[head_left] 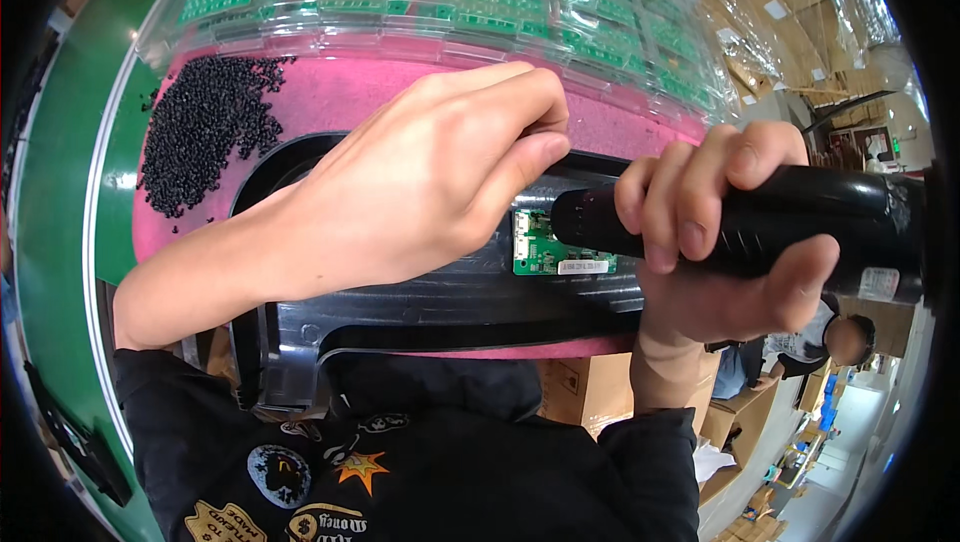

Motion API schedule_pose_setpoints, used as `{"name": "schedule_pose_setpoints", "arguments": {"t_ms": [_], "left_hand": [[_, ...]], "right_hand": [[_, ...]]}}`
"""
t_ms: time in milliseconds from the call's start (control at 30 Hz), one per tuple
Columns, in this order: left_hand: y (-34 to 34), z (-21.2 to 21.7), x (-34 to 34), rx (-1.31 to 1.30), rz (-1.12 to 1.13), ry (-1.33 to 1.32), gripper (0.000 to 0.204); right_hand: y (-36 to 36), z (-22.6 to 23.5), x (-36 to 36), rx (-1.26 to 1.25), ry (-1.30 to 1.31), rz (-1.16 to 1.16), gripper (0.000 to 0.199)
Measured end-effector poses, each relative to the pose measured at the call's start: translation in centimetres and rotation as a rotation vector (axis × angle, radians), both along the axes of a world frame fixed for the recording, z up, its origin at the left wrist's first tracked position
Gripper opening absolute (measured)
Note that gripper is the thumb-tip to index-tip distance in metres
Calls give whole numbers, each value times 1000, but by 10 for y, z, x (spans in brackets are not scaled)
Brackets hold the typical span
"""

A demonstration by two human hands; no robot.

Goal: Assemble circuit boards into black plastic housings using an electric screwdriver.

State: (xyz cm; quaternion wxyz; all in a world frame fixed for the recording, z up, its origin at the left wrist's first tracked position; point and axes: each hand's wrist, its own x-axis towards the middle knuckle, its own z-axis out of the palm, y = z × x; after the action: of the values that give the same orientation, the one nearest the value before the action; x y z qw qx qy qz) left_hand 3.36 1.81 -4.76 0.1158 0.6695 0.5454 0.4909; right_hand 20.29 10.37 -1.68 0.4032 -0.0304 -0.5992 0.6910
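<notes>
My right hand [705,207] is wrapped round a thick black electric screwdriver [860,204], its thumb sticking out toward me. The tool's nose points left, over a small green circuit board [535,260] with white connectors and a white label strip. This board lies inside a long black plastic housing [480,292] with raised walls. Over the housing, just left of the board, my left hand [430,167] is closed, thumb pressed to the curled index finger. Whatever sits between those fingertips is hidden. The screwdriver's tip cannot be made out clearly.
Small black screws [205,137] lie in a loose pile on the pink mat [320,92], at the left. Clear plastic trays [470,2] holding several green boards line the far side. Cardboard cartons [590,389] stand at lower right; another person [800,342] is beyond them.
</notes>
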Motion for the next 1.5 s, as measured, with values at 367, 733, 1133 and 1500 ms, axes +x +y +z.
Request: {"name": "schedule_pose_setpoints", "arguments": {"t_ms": [367, 733, 1133, 1500], "left_hand": [[-5, -3, -5, -100, -96, 142, 9], [-10, -15, -6, -171, -136, 131, 13], [-7, -2, -2, -162, -66, 152, 14], [-13, -17, -3, -58, -107, 112, 12]], "right_hand": [[0, -6, -8, -3, -26, -90, 57], [3, -6, -6, 15, 4, -86, 56], [4, -8, -15, 235, -167, -154, 52], [-3, -10, -4, 49, 65, -9, 48]]}}
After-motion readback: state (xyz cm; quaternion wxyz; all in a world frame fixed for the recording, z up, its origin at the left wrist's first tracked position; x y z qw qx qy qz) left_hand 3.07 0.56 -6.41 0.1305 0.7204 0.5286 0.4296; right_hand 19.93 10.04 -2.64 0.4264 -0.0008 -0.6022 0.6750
